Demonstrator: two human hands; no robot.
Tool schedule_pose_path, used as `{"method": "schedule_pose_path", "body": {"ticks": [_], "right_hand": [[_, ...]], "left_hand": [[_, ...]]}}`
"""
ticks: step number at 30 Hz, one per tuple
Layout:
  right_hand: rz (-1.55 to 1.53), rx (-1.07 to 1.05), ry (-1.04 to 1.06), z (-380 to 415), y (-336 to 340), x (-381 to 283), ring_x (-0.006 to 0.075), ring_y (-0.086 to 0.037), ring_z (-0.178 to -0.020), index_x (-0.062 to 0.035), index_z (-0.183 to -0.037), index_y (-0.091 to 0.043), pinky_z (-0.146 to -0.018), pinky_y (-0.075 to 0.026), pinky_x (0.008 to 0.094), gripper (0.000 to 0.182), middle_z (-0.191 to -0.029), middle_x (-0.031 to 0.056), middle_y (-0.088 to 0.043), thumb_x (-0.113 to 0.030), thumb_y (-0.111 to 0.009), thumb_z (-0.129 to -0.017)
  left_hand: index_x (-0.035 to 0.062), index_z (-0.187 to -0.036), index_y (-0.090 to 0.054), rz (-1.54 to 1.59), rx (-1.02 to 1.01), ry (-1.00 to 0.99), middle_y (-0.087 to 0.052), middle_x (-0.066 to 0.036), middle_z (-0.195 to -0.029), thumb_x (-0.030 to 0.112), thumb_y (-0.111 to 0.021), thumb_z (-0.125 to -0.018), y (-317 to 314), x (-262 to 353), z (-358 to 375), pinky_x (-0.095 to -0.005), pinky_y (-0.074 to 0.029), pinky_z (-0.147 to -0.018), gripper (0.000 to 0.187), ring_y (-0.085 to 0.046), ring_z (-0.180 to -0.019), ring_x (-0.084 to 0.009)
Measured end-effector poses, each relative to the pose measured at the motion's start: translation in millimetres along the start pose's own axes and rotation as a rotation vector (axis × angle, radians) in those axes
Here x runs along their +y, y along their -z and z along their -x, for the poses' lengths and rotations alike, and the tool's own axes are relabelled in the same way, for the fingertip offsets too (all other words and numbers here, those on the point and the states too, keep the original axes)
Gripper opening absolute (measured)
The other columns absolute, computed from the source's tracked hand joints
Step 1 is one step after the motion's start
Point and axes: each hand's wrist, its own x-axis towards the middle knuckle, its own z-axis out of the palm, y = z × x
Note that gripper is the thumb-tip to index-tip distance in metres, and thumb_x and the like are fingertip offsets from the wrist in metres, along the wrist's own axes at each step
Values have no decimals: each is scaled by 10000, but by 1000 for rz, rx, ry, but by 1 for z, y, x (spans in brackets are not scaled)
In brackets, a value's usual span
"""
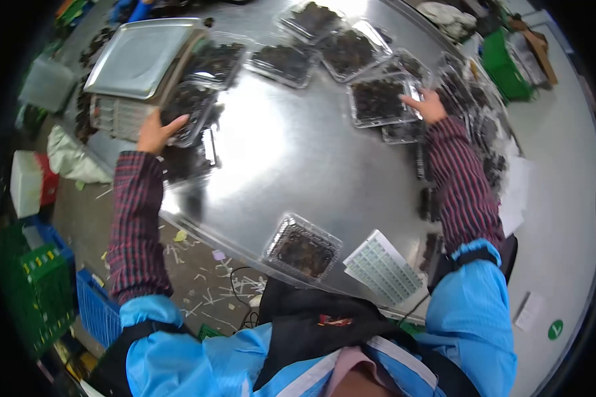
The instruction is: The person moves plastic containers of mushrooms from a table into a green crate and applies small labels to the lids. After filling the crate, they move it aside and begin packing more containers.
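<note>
My left hand (156, 134) grips the near side of a clear plastic box (191, 104) of dark, crinkled pieces, its thumb across the edge. This box is tilted beside a weighing scale (139, 56) with a metal pan. Far to the right, my right hand (428, 106) holds another clear box (377, 99) of the same dark pieces by its right edge, thumb on top and other fingers partly hidden. Beneath that one, part of a further box (402, 133) shows. A single filled box (303, 247) lies at the table's front edge, next to a sheet of labels (384, 266).
Several filled boxes (281, 63) stand along the back of the metal table (298, 152). More boxes crowd its right side, by a green crate (506, 66). Blue (98, 308) and green crates (40, 298) stand on the littered floor at left.
</note>
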Motion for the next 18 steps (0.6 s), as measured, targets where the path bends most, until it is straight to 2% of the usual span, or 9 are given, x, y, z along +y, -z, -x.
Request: {"method": "schedule_pose_path", "body": {"ticks": [2, 5, 8, 9, 10, 12, 13, 17, 18], "right_hand": [[20, 96, 81, 2, -23, -8, 415, -387, -1279, -54, -1288, -522, -1054, -340, 446, 885, -1459, 236, -290, -632, -716, -646], [53, 71, 109, 22, -21, -30, 421, -376, -1280, -99, -1255, -557, -1047, -341, 469, 819, -1503, 191, -214, -629, -716, -651], [144, 208, 262, 50, -39, -34, 389, -384, -1272, -88, -1173, -603, -1008, -373, 466, 703, -1496, 131, -271, -565, -723, -670], [163, 256, 354, 60, -45, -39, 380, -380, -1270, -100, -1113, -637, -996, -375, 474, 616, -1489, 116, -292, -520, -733, -673], [167, 293, 482, 68, -50, -41, 378, -366, -1280, -127, -1050, -661, -1003, -359, 494, 527, -1487, 87, -307, -459, -763, -655], [242, 248, 559, 85, -45, -56, 371, -353, -1294, -149, -1016, -668, -1007, -347, 509, 464, -1484, 63, -316, -383, -790, -634], [225, 251, 562, 86, -47, -56, 371, -353, -1294, -149, -1016, -668, -1007, -347, 509, 464, -1484, 63, -316, -383, -790, -634], [285, 269, 591, 89, -46, -64, 359, -351, -1300, -156, -1078, -635, -1006, -351, 500, 501, -1504, 50, -281, -320, -796, -633], [305, 294, 547, 91, -44, -67, 357, -356, -1297, -152, -1125, -614, -1002, -363, 484, 542, -1514, 53, -257, -312, -793, -639]], "left_hand": [[-76, -1210, -488, 37, -75, 46, -625, -210, -1099, 327, -822, -703, 14, 28, 7, -363, -470, -912, 729, -608, -1041, -293], [-74, -1325, -351, 209, -207, 76, -537, -219, -1230, 197, -896, -589, 12, 31, 23, -341, -406, -1000, 956, -541, -1132, -281], [-62, -1350, -334, 278, -491, 142, -526, -227, -1233, 176, -903, -559, 6, 48, 45, -355, -374, -1030, 1003, -514, -1170, -291], [-43, -1343, -370, 304, -535, 85, -568, -199, -1177, 183, -911, -540, -1, 39, 45, -332, -417, -968, 994, -551, -1105, -256], [-33, -1284, -457, 286, -601, 89, -622, -140, -1062, 159, -891, -581, 0, 29, 43, -298, -456, -853, 848, -582, -978, -191], [-13, -1175, -545, 375, -754, 152, -633, -71, -941, 124, -863, -626, 10, 36, 41, -258, -451, -741, 649, -567, -855, -135], [-2, -1086, -580, 335, -807, 155, -621, -31, -907, 67, -824, -669, 15, 39, 38, -258, -440, -750, 488, -553, -835, -122], [26, -1016, -584, 348, -763, 203, -611, -1, -921, 48, -777, -718, 48, 9, 33, -257, -421, -796, 356, -545, -854, -111], [38, -996, -582, 331, -652, 211, -600, 10, -905, 98, -764, -752, 50, -12, 39, -248, -416, -765, 310, -539, -832, -101]]}}
